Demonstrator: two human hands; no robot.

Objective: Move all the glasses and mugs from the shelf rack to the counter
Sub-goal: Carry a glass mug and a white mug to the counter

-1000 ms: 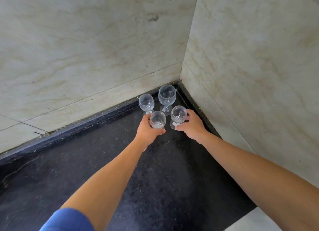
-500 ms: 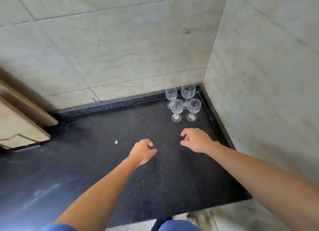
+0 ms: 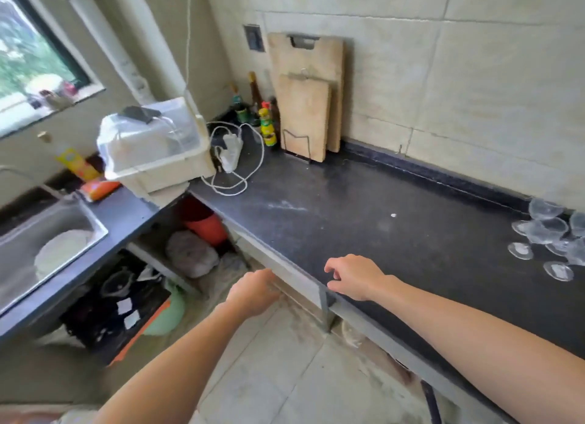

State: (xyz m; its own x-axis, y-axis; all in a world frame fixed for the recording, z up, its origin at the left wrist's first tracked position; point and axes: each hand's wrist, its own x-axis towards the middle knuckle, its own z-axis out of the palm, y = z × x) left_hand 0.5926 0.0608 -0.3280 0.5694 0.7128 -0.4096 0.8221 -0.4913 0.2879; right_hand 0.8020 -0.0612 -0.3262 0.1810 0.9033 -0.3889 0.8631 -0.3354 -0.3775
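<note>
Since half a second ago the view has swung left: the stemmed glasses [image 3: 552, 243], then dead ahead in the corner, now sit at the far right edge of the frame, and both hands have pulled back from them to the counter's front edge.

Head view. Dark speckled counter [image 3: 364, 214] runs along the tiled wall. The glasses stand clustered upright on it near the back ledge, blurred; their number cannot be told for sure. Left hand [image 3: 253, 292] hangs off the counter, over the floor just before the front edge, fingers curled loosely inward, holding nothing. Right hand [image 3: 356, 278] hovers over the counter's front edge, fingers bent and slightly spread, holding nothing. Glasses lie well apart from both hands, to the right and further back; bare counter between them and the right hand.

Around: two wooden cutting boards [image 3: 308, 100] lean upright against the wall, the smaller in a wire stand. Left of them, sauce bottles [image 3: 264, 119] in the corner. White power strip [image 3: 231, 153] with coiled cord lies on the counter. Covered dish rack [image 3: 155, 145] with a clear lid stands beside the cord, on the lower counter's corner. Steel sink [image 3: 44, 240] at far left, white plates in it. Below the counter, bags and an orange container, indistinct.
</note>
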